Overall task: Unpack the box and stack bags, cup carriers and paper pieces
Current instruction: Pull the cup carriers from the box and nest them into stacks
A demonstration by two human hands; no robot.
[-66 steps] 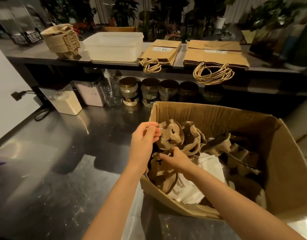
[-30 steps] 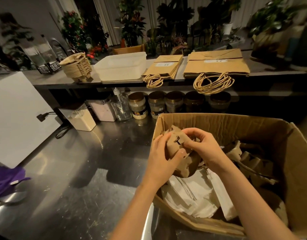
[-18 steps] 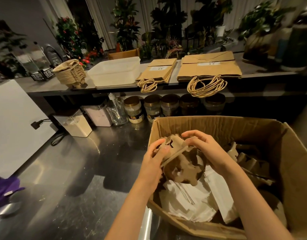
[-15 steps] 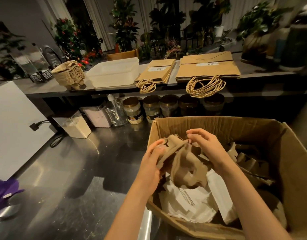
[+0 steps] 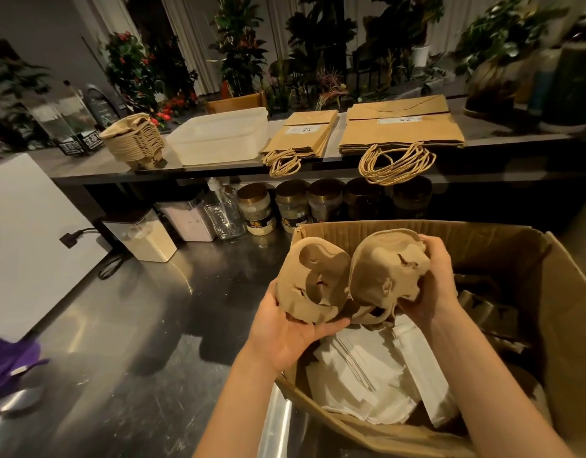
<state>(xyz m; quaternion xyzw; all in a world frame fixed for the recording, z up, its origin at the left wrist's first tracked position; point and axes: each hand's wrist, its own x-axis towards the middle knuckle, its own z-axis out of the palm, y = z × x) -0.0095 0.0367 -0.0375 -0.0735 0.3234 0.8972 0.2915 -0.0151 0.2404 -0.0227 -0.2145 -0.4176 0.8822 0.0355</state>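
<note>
An open cardboard box (image 5: 575,325) stands on the steel counter at the lower right. Above its near-left corner I hold two brown pulp cup carriers side by side. My left hand (image 5: 285,335) grips the left cup carrier (image 5: 311,282) from below. My right hand (image 5: 433,285) grips the right cup carrier (image 5: 384,269) along its right edge. White paper pieces (image 5: 377,371) lie in the box under my hands, with more brown carriers (image 5: 483,309) deeper to the right. On the raised shelf sit a stack of cup carriers (image 5: 133,140) and two stacks of brown paper bags (image 5: 305,133) (image 5: 400,127).
A white plastic tub (image 5: 219,133) sits on the shelf between the carrier stack and the bags. Jars (image 5: 258,209), a glass bottle and two lidded canisters (image 5: 143,236) line the counter's back. A white board (image 5: 24,239) leans at the left; a purple cloth (image 5: 7,368) lies at the lower left.
The carriers I lifted out of the box have come apart into two, one in each hand, now held higher and spread side by side.
</note>
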